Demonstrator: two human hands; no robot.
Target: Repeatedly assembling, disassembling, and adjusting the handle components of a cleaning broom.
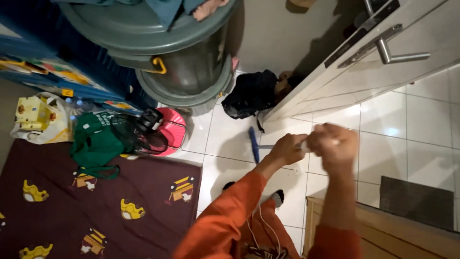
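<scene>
My left hand [286, 149] and my right hand [334, 142] meet in front of me, both closed around a thin pale handle [304, 146] that runs between them. The right hand is blurred. Below the hands, a blue broom head [253, 144] rests on the white tiled floor [421, 120]; a grey shaft leads from it toward my left hand. My sleeves are orange, and a white cord hangs at my waist.
Stacked grey-green bins [187, 72] stand at the back. A white door [383, 52] with a metal lever is ajar on the right, a black bag [251, 93] at its foot. A maroon mattress [96, 206], green bag [96, 139], pink item and wooden furniture [383, 230] surround me.
</scene>
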